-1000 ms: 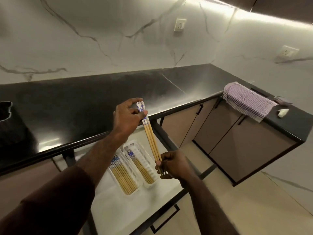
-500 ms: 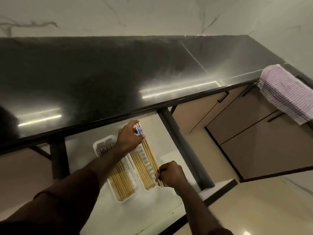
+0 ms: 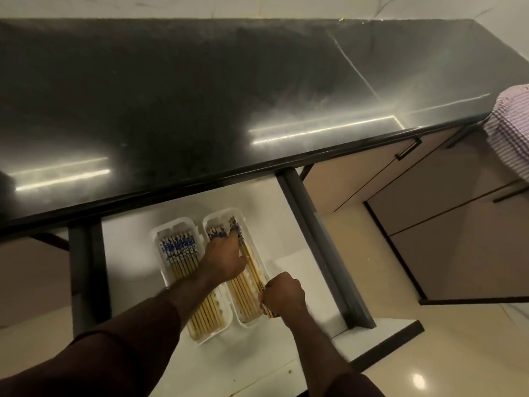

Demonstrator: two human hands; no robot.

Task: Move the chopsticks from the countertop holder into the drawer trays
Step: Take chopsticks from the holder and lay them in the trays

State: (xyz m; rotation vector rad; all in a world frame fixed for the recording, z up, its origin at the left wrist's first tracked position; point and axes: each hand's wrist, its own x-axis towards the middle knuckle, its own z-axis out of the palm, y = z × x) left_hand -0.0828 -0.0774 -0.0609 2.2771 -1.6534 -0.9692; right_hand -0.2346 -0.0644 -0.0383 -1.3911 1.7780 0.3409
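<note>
Two white trays lie side by side in the open white drawer (image 3: pixel 131 270). The left tray (image 3: pixel 160 233) is full of bamboo chopsticks (image 3: pixel 183 253) with blue-patterned tops. In the right tray (image 3: pixel 239 217) lie several more. A small bundle of chopsticks (image 3: pixel 253 270) rests along that tray's right side. My left hand (image 3: pixel 223 259) holds the bundle near its patterned tops, fingers stretched toward them. My right hand (image 3: pixel 282 292) grips the bundle's plain tips at the tray's near end. The countertop holder is out of view.
The black countertop (image 3: pixel 229 96) overhangs the drawer's back. Dark drawer rails (image 3: pixel 320 253) run along both sides. A pink checked cloth (image 3: pixel 512 130) hangs over the counter edge at the right, above beige cabinet doors (image 3: pixel 458 239).
Both hands have brought the bundle down from above the counter edge into the right tray. The view has tilted down toward the drawer.
</note>
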